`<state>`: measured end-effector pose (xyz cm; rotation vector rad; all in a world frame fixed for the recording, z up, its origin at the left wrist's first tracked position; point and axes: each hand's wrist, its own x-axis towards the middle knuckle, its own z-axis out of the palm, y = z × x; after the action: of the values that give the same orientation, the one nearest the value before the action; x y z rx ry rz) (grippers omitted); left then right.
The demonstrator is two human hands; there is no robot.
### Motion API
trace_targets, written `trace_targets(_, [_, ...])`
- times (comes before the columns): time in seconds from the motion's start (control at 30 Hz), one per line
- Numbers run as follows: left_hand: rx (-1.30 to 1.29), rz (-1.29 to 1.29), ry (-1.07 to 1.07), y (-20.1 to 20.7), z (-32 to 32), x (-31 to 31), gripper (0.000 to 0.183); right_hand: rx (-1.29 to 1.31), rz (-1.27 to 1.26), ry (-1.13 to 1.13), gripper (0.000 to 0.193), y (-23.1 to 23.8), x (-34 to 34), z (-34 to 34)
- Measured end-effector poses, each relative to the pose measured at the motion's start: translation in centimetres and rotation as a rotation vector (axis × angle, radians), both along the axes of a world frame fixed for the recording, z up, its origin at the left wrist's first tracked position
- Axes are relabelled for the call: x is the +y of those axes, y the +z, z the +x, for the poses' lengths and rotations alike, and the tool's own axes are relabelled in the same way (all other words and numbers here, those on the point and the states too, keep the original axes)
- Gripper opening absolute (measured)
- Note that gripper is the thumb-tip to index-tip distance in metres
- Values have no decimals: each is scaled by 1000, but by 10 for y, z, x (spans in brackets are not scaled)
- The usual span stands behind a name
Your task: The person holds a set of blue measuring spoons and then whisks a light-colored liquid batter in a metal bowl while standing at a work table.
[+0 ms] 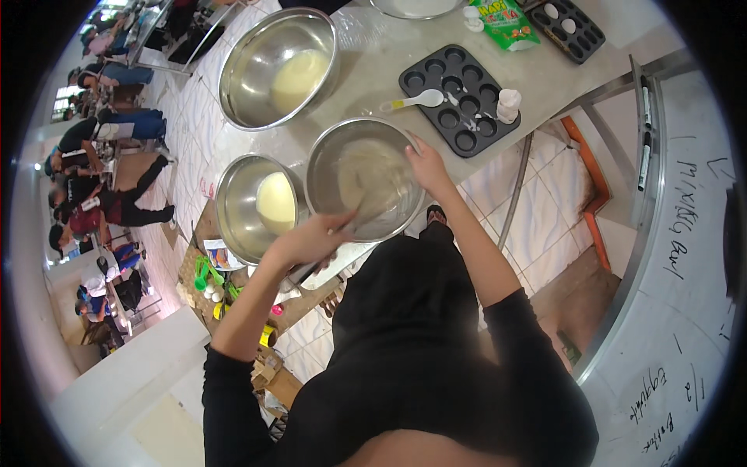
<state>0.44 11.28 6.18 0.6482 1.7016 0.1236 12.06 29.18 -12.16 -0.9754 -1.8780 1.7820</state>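
My left hand (pixel 307 241) is closed around the handle of a whisk (pixel 366 191), whose wires are blurred inside a steel mixing bowl (pixel 319 183). A pale, thin liquid lies in the bottom of that bowl. On the bowl's far right rim, my right hand (pixel 424 165) grips the edge with bent fingers. Just left stands a smaller steel bowl (pixel 237 202) holding smooth pale yellow batter (pixel 276 201). Farther back, a larger steel bowl (pixel 245 78) contains more pale yellow mixture (pixel 302 78).
Right of the bowls lie a dark muffin tin (pixel 467 101), a white spoon (pixel 424 99) and a green pouch (pixel 506 23). A second tin (pixel 572 35) holds white egg-like pieces. Green measuring spoons (pixel 204 271) sit lower left. A whiteboard (pixel 661 311) borders the right; people (pixel 101 206) work far left.
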Motion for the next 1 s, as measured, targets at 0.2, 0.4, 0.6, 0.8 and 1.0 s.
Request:
trace_targets(0.2, [219, -152, 63, 5, -8, 7, 50, -81, -35, 62, 37, 9, 8, 0])
trace_targets(0.4, [66, -107, 199, 8, -41, -17, 50, -11, -22, 87, 37, 10, 11, 3])
trace_targets(0.6, [-44, -174, 159, 11, -62, -28, 52, -75, 44, 171, 39, 11, 16, 3])
trace_targets(0.8, [4, -291, 18, 23, -41, -12, 47, -19, 28, 201, 36, 7, 21, 2])
trace_targets(1.0, [-116, 13, 243, 14, -8, 6, 58, -81, 124, 168, 54, 15, 19, -4])
